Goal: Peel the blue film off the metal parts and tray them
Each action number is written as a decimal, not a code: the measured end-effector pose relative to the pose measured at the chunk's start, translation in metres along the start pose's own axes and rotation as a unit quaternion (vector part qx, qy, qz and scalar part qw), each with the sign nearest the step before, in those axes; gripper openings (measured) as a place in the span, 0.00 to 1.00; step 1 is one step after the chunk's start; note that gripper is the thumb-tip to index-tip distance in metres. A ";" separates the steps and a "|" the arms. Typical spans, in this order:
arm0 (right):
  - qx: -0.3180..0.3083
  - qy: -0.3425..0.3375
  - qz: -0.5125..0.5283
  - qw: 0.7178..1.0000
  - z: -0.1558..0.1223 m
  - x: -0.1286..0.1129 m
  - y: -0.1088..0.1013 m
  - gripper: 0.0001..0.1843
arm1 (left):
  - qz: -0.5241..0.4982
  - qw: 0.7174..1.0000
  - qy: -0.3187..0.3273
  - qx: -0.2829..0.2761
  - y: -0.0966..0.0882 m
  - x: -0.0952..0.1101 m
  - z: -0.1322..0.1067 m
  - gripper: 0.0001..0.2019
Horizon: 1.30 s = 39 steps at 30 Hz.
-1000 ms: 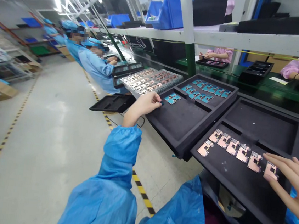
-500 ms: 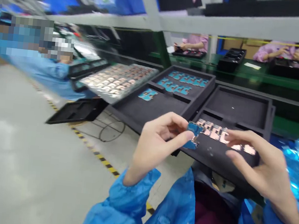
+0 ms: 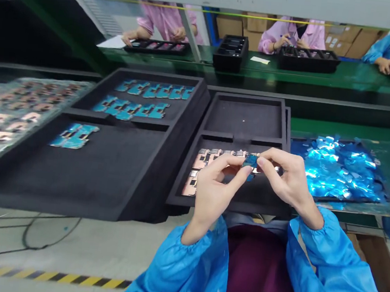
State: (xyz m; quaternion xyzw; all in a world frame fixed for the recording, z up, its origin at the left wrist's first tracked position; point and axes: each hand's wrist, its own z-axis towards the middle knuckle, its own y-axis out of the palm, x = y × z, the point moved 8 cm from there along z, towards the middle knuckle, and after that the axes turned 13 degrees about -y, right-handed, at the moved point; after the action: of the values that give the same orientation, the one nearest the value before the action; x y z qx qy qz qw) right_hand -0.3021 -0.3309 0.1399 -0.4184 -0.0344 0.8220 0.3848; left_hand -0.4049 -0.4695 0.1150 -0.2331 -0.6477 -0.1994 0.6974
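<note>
At the far left edge, a plastic-wrapped tray of copper-coloured circuit boards (image 3: 6, 117) sits beside a large black foam tray (image 3: 80, 206). Two rows of blue circuit boards (image 3: 154, 89) lie in its upper compartment, and a shorter group of blue boards (image 3: 74, 135) lies near the left side of its lower compartment.

The left hand (image 3: 216, 190) and right hand (image 3: 289, 179) meet over a second black foam tray (image 3: 227, 205). Between them, a small blue circuit board (image 3: 251, 161) is held in the air just above a row of copper-coloured boards (image 3: 200, 163) in that tray's lower compartment. Each grip is closed on the small board: the left fingertips (image 3: 240, 165) pinch it from the lower left, and the right fingertips (image 3: 261, 161) from the right. Both hands touch it, and the right fingers cover more of its top. The fingers hide too much of it to tell its long axis.

To the right, crumpled shiny blue film (image 3: 339, 168) lies on a green surface (image 3: 359, 77) that runs along the far side. Across that surface, people in pink smocks (image 3: 290, 35) and a person in blue sleeves (image 3: 389, 55) work over black trays (image 3: 308, 59). Cardboard boxes (image 3: 359, 40) stand behind them. Below the near tray, the grey floor (image 3: 66, 244) carries a strip of yellow-and-black tape (image 3: 45, 276).
</note>
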 end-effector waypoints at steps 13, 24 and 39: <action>0.085 -0.199 -0.290 0.932 -0.009 -0.021 -0.013 0.09 | -0.095 0.987 -0.102 -0.074 0.016 -0.019 0.016 0.14; -0.048 -0.344 -0.377 0.859 -0.015 -0.028 -0.006 0.08 | -0.213 0.947 -0.199 -0.137 0.027 -0.040 0.021 0.19; -0.094 -0.274 -0.208 0.934 -0.044 -0.040 -0.017 0.08 | -0.243 0.950 -0.186 -0.059 0.002 -0.042 0.041 0.21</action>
State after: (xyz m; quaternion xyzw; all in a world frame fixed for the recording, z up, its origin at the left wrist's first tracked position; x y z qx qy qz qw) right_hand -0.2461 -0.3574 0.1446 -0.1947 -0.3020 0.7991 0.4820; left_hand -0.4407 -0.4449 0.0748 -0.1422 -0.7900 -0.3538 0.4801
